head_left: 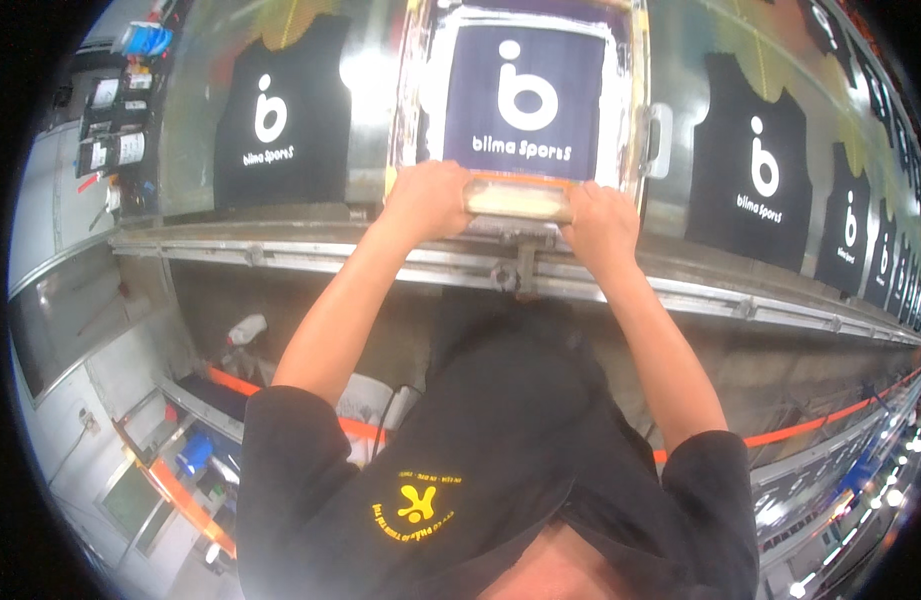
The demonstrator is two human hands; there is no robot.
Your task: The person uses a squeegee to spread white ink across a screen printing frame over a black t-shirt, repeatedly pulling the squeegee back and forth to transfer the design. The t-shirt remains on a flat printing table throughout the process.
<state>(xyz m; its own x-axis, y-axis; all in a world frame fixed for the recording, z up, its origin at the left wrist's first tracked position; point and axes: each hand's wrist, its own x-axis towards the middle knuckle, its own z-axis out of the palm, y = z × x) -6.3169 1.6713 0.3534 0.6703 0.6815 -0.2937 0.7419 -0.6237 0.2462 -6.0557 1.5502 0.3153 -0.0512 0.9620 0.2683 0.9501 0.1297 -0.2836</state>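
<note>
Both hands, left hand [427, 197] & right hand [601, 222], grip pale wooden-handled squeegee [517, 199] at near edge of metal-framed print screen [527, 92]. Black fabric panel [281, 112] to left already shows white logo; panels to right printed too.

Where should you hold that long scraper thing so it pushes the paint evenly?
Hold the squeegee at its two ends, coming from the near side, as the left hand and right hand do. It is long and lies crosswise on the printing screen, so end grips likely keep it level.

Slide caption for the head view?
Both hands, left hand and right hand, grip a squeegee at a printing screen.
</note>
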